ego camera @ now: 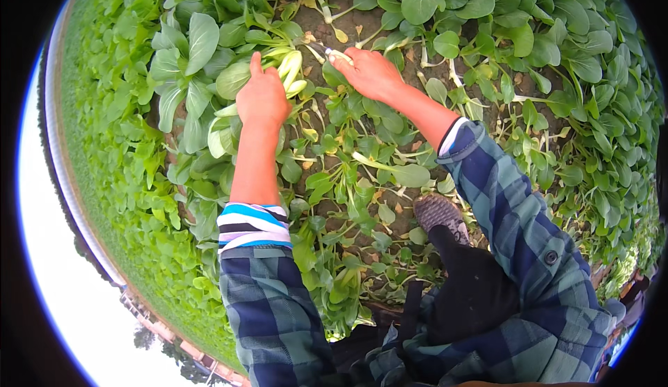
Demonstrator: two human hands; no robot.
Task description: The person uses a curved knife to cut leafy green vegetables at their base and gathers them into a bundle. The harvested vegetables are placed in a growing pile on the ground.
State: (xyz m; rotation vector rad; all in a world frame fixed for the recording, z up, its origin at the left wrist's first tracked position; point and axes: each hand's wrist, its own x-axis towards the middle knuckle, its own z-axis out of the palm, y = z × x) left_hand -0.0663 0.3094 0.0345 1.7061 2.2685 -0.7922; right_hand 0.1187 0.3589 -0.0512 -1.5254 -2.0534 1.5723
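Note:
My left hand (263, 94) is closed around a leafy green with pale stalks, which looks like bok choy (290, 67). Its index finger points away from me over the leaves, and the palm side is hidden. To the right, my right hand (371, 72) grips a small knife (342, 57) by its pale handle. The short blade points left, towards the stalks of the held bok choy, and a gap shows between blade and stalks. Around the knife lie brown soil (315, 24) and yellowed leaf bits.
Dense leafy plants grow on the far right (579, 37) and beside my left wrist (188, 84). A lighter green crop (125, 168) covers the far left. Loose leaves and cut stalks (376, 162) litter the soil before me. My patterned shoe (441, 214) stands among them.

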